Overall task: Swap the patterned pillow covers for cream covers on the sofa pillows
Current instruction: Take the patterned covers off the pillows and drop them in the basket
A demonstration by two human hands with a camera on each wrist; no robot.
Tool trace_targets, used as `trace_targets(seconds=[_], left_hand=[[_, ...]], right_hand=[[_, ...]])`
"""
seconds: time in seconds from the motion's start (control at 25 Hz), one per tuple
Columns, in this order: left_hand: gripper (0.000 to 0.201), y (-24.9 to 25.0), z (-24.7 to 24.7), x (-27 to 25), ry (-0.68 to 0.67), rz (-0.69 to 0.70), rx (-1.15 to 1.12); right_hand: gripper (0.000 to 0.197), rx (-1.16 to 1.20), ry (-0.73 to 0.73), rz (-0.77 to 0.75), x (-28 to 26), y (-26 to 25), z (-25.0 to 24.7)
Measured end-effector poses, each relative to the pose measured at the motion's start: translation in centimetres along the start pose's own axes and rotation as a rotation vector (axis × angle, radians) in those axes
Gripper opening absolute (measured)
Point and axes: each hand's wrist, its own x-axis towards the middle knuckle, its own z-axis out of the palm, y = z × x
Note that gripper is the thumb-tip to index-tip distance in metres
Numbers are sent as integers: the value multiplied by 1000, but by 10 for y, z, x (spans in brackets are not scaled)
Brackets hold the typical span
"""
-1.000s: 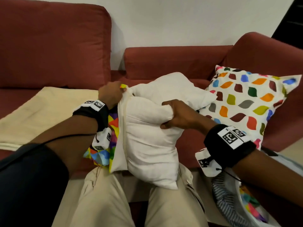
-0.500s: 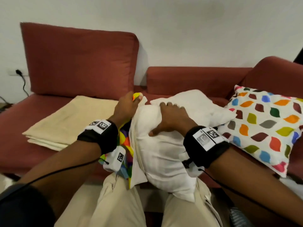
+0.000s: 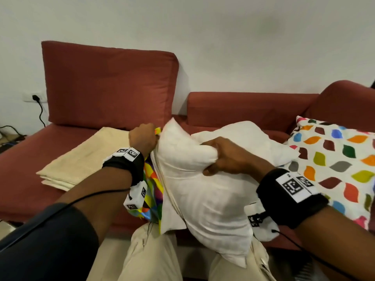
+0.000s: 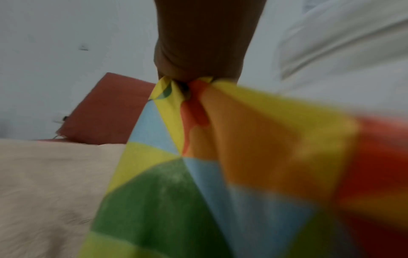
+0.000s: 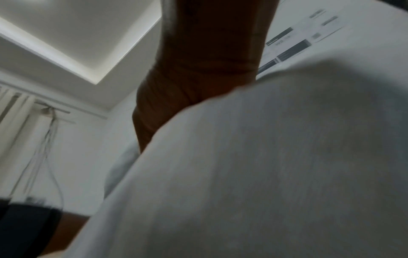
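Note:
A bare white pillow insert (image 3: 205, 189) stands on my lap, mostly out of a multicoloured triangle-patterned cover (image 3: 153, 191) bunched at its left side. My left hand (image 3: 143, 138) grips the top corner of that cover; the left wrist view shows the cover (image 4: 198, 165) pinched in my left hand (image 4: 198, 52). My right hand (image 3: 225, 157) squeezes a fold of the insert near its top, and the insert (image 5: 264, 174) fills the right wrist view below my right hand (image 5: 198, 78). Folded cream covers (image 3: 85, 159) lie on the sofa seat to the left. A second patterned pillow (image 3: 334, 165) leans at the right.
The red sofa (image 3: 30, 179) has a tall back cushion (image 3: 109, 86) at the left and an armrest (image 3: 345, 100) at the right. A wall socket with a black cable (image 3: 35, 97) is at the far left. My knees in beige trousers (image 3: 150, 256) sit below the pillow.
My right hand shifted from lying on the insert's top to squeezing a fold of it. The left hand kept its grip on the cover's corner. The head view tilted up and back.

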Motion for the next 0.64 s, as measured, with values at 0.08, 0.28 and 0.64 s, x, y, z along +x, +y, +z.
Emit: trace_targets(seconds=[0.08,0.28,0.64], left_hand=[[33,-29,2,-1,-3,-192,-132],[28,-26,9,4,31,-207,-614],[39,-61,44,39,132,-431,-697]], right_hand=[[45,162,120,4,-21,8,-28],[40,637,633,146,-30,56,-58],[68,1053,1055,368,39,149,-69]])
